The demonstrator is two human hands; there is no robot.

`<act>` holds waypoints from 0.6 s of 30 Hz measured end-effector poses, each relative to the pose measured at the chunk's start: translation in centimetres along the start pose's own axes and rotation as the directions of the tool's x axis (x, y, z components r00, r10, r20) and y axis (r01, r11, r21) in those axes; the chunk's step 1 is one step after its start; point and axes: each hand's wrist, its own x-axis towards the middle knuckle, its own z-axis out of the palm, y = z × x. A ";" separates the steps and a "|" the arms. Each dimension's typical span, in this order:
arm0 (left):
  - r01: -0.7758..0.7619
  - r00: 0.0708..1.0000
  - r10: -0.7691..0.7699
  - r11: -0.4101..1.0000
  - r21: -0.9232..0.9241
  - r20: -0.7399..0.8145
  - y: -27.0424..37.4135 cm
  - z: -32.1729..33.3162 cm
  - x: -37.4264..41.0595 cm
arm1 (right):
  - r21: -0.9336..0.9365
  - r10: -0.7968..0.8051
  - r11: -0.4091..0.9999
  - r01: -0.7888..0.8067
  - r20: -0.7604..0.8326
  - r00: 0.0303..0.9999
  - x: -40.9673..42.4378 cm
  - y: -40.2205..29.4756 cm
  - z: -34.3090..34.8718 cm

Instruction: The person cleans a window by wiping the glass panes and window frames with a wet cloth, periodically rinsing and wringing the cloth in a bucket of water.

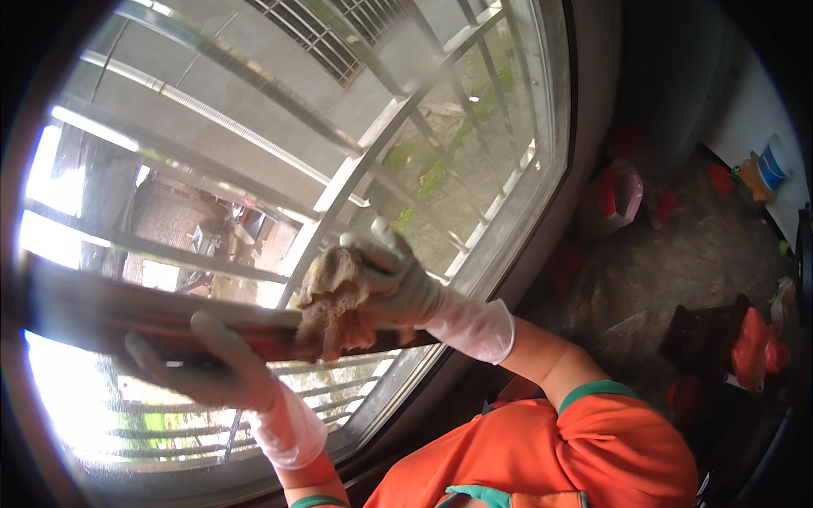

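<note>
My right hand (pixel 397 279), in a pale translucent glove, is closed on a brown, fluffy cloth (pixel 336 298). The cloth is bunched against a dark window frame bar (pixel 273 324) that crosses the glass, and its lower part hangs over the bar. My left hand (pixel 216 374), gloved the same way, lies at the same bar to the left of the cloth, its visible fingers apart. Its palm side is partly hidden, and whether it presses on the bar is unclear. Around both hands is the window glass (pixel 209 152), with metal security bars (pixel 356 168) outside.
The window's sill-side frame (pixel 508 235) runs diagonally beside my right arm. On the dim floor to the right are a pink plastic bag (pixel 619 197), red plastic bags (pixel 752 349) and a dark box-like object (pixel 695 336). A blue and white container (pixel 772 165) stands at the far right.
</note>
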 end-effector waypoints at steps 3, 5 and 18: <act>0.005 0.998 -0.006 1.000 0.018 0.064 0.4 -0.7 0.2 | -0.314 0.124 0.940 -0.133 -0.050 0.991 0.3 7.4 0.1; 0.002 0.998 -0.005 0.999 0.054 0.065 0.3 -0.4 -0.3 | -0.332 0.264 0.901 -0.279 -0.091 0.960 -0.9 13.7 -0.1; 0.069 0.990 -0.083 0.990 0.120 0.116 1.0 -0.5 -0.2 | 0.130 0.991 -0.128 -0.983 0.053 -0.122 -30.1 18.3 -8.0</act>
